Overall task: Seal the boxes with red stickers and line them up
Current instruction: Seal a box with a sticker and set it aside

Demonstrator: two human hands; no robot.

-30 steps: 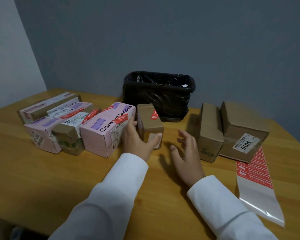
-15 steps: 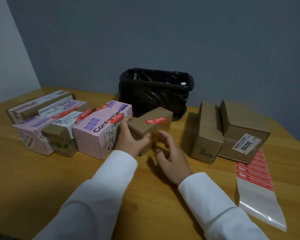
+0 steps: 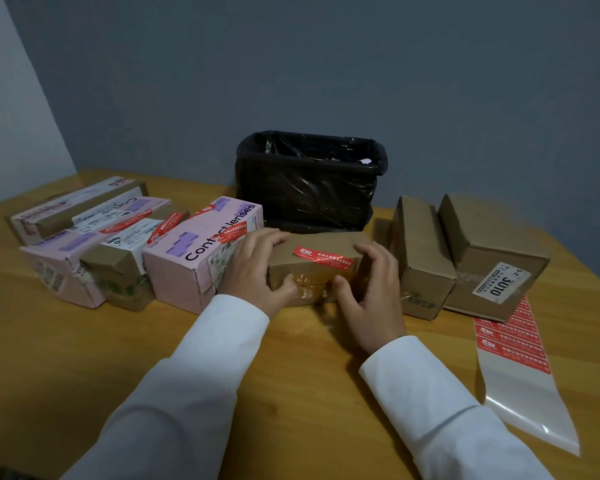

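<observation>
Small brown box (image 3: 314, 268) w/ its red sticker (image 3: 323, 259) now lies flat on the table (image 3: 84, 341), long side facing the person, sticker up. A sec ago it stood upright beside the pink "Contact lenses" box (image 3: 201, 251); half a sec ago it was tipped mid-turn. So it's been rotated and laid down, right next to the pink box, apparently touching or nearly so.

Left hand (image 3: 253, 268) grips the box's left end, fingers curled over the top edge, thumb on the front face. Right hand (image 3: 371, 282) clamps the right end the same way. Both hold it.

Meaning: this one looks sealed and is being squared into the row w/ the stickered boxes at left (image 3: 84, 251).

Outward: black-bagged bin (image 3: 309, 181) sits behind it. To the right, two plain brown boxes (image 3: 465, 258) show no red sticker from here, prob. next up. Sticker sheet (image 3: 510, 344) lies at far right, several red strips left on it.
</observation>
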